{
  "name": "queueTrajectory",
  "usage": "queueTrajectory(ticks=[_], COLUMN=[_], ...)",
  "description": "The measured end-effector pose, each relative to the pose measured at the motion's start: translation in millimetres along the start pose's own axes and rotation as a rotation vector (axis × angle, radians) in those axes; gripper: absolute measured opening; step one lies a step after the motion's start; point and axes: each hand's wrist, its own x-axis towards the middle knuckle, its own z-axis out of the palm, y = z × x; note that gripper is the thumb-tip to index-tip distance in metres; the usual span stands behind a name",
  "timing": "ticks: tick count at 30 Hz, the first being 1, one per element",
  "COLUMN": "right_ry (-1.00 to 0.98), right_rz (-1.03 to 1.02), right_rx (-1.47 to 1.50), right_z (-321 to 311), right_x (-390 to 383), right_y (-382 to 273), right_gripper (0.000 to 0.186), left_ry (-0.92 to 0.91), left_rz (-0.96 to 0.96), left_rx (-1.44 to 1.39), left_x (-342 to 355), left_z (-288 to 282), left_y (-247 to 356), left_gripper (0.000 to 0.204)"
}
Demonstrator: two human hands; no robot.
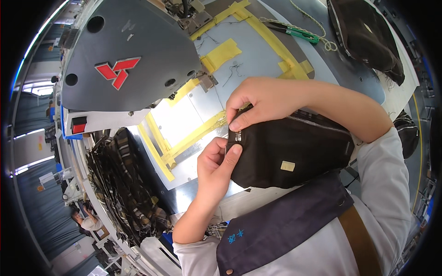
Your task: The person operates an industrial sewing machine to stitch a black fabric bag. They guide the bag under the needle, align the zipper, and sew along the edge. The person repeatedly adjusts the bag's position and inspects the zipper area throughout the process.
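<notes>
A black fabric pouch (pixel 262 158) with a metal zipper and a small pale label is held up in front of me. My left hand (pixel 217 161) pinches its left end, thumb on top beside the zipper teeth. From above, my right hand (pixel 264 103) grips the same end a little higher, its thumb and fingertips closed at the zipper's edge. A short stretch of zipper teeth (pixel 238 136) shows between the two thumbs. The rest of the zipper (pixel 317 124) runs along the pouch's upper edge, partly behind my right forearm.
A large grey sewing machine head (pixel 131 55) stands at the left. Yellow tape (pixel 184 143) frames the work plate. Green thread snips (pixel 301 35) with a cord lie at the back. Another black pouch (pixel 368 37) sits far right. Plaid fabric pieces (pixel 122 184) are stacked at left.
</notes>
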Motion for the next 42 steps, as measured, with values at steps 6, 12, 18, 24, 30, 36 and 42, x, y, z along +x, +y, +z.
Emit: queueTrajectory(ticks=[6,12,18,24,30,36,42], right_ry=[-0.093,-0.104,-0.123,-0.155,-0.105,-0.109,-0.158], right_rz=[0.137,0.235,0.209,0.177,0.158,0.235,0.282], right_rx=[0.178,0.251,0.34,0.382,0.335,0.373,0.48], right_z=[-4.4,-6.0,0.3,3.7,3.5,-0.2,1.7], right_x=[-1.3,-22.9,-22.7,-18.2,-17.4,-15.5,-14.5], right_y=[1.5,1.6,0.5,0.2,-1.7,-0.3,8.2], right_gripper=[0.027,0.029,0.025,0.021,0.021,0.024,0.028], left_ry=[0.018,-0.025,-0.11,-0.169,-0.137,-0.08,-0.121], left_rz=[-0.004,-0.035,-0.123,-0.116,-0.107,-0.124,-0.141], left_rx=[-0.045,-0.142,-0.242,-0.243,-0.273,-0.323,-0.381], left_x=[2.2,-2.7,-0.5,0.8,1.5,-0.5,-6.3], left_z=[-5.7,-1.8,-0.4,-7.3,-5.7,-1.8,-3.1], left_y=[-9.7,-14.2,-12.8,-23.0,-20.5,-12.2,-10.7], left_gripper=[0.012,0.013,0.013,0.017,0.017,0.014,0.017])
